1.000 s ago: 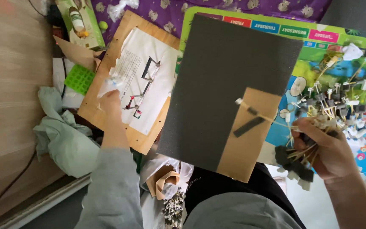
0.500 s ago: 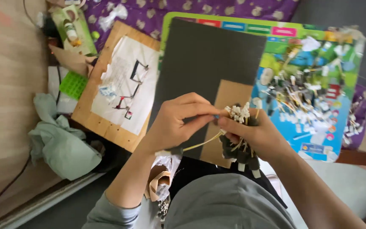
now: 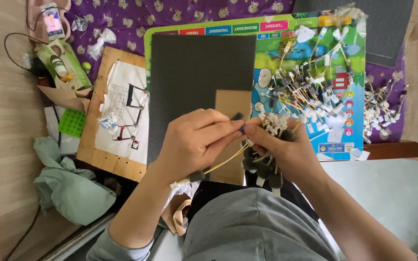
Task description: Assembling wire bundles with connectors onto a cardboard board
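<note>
My left hand (image 3: 194, 142) pinches one thin yellow wire (image 3: 221, 162) with a dark connector at its lower end. My right hand (image 3: 286, 150) grips a bundle of short yellow wires (image 3: 267, 145) tipped with white and black connectors. The fingertips of both hands meet at the middle, above a dark grey mat (image 3: 194, 82) with a brown cardboard piece (image 3: 233, 104) on it. Right of the mat lies a colourful printed board (image 3: 335, 48) strewn with several more loose wires (image 3: 310, 87).
A wooden board (image 3: 97, 150) carrying a white wiring diagram sheet (image 3: 122, 104) lies at the left. A green cloth (image 3: 68, 186), a green tray (image 3: 72, 122), a carton (image 3: 66, 63) and a phone (image 3: 54, 20) sit at far left. More wires (image 3: 380, 104) lie on the purple cloth.
A second ago my left hand was on the wooden board and my right held the bundle at the right. The hands have since come together over the mat, the left drawing out one wire.
</note>
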